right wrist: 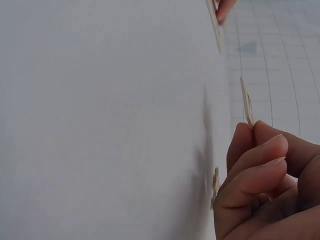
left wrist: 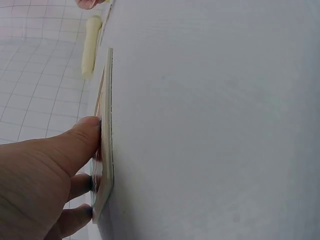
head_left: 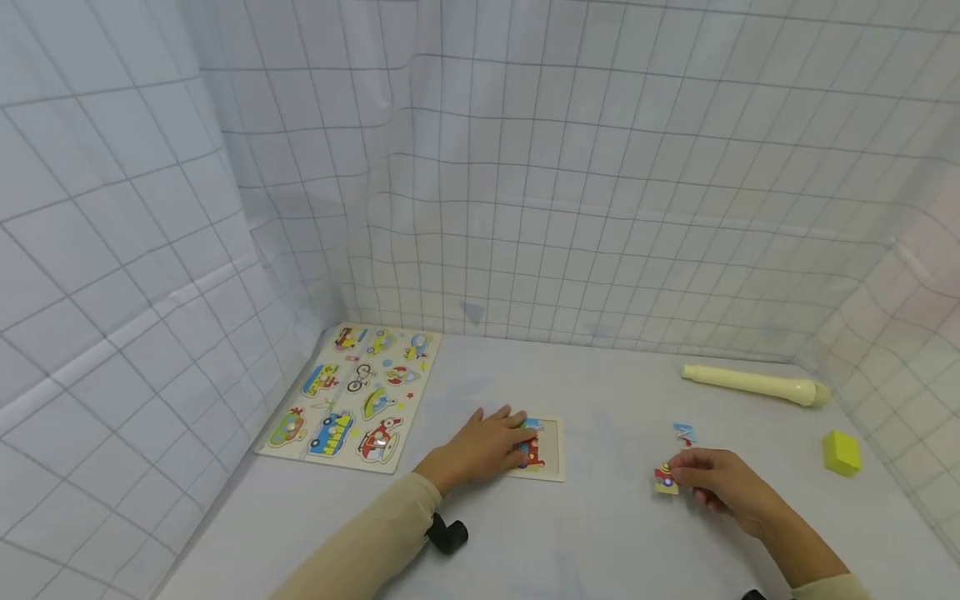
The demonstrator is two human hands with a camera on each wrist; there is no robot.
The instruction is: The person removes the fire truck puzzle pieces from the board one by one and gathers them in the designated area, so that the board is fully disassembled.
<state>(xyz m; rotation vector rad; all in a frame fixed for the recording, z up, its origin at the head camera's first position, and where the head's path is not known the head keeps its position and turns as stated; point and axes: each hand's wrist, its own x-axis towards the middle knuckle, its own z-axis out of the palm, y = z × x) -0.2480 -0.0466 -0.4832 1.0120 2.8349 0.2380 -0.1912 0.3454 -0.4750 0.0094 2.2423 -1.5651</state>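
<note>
A small wooden jigsaw frame (head_left: 551, 450) lies flat on the table, with colourful pieces in its left part and bare wood on the right. My left hand (head_left: 486, 446) rests on it, fingers spread over the left side and hiding some of the picture. Between thumb and forefinger my right hand (head_left: 723, 485) pinches a red, yellow and blue jigsaw piece (head_left: 665, 481). In the right wrist view that piece (right wrist: 246, 102) is held edge-on, raised off the table. Just beyond the right hand lies another jigsaw piece (head_left: 684, 433), mostly blue and white.
A vehicle peg puzzle board (head_left: 348, 400) lies at the left. Towards the back right is a pale yellow microphone-shaped object (head_left: 753, 384), and a yellow-green block (head_left: 842, 453) sits near the right edge. White gridded curtains (head_left: 570, 167) enclose the table (head_left: 585, 550) at the back and sides.
</note>
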